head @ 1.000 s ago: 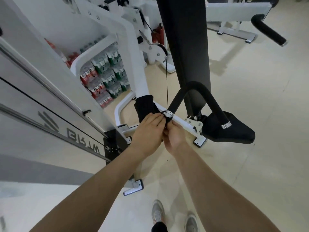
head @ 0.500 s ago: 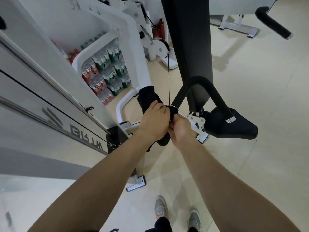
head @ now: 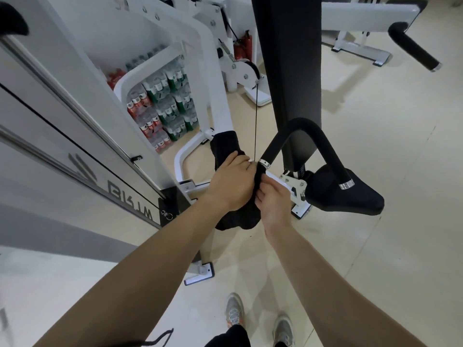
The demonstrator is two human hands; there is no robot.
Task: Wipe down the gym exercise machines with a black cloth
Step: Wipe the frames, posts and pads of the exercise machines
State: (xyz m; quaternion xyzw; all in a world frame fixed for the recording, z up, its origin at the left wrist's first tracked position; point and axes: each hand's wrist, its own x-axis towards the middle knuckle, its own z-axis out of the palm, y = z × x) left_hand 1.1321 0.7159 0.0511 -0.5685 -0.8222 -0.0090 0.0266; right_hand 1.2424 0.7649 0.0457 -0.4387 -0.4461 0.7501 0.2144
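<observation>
A black cloth (head: 225, 149) is wrapped over a bar of the white cable machine (head: 155, 71), hanging above and below my hands. My left hand (head: 231, 185) grips the cloth around the bar from the left. My right hand (head: 271, 201) pinches the cloth's edge just below the chrome collar of the curved black padded handle (head: 304, 128). A thin black cable (head: 255, 121) runs straight up from that collar to a pulley. The bar under the cloth is hidden.
A black seat pad (head: 345, 196) sits right of my hands, behind it a tall dark backrest (head: 288, 58). Packs of bottled water (head: 162, 108) are stacked behind the frame. Another padded handle (head: 411, 47) juts out at upper right. Beige floor lies to the right; my shoes (head: 258, 319) are below.
Both hands have slid slightly along the bar with the cloth, and more cloth now hangs below my left hand. The chrome collar shows again beside my fingers.
</observation>
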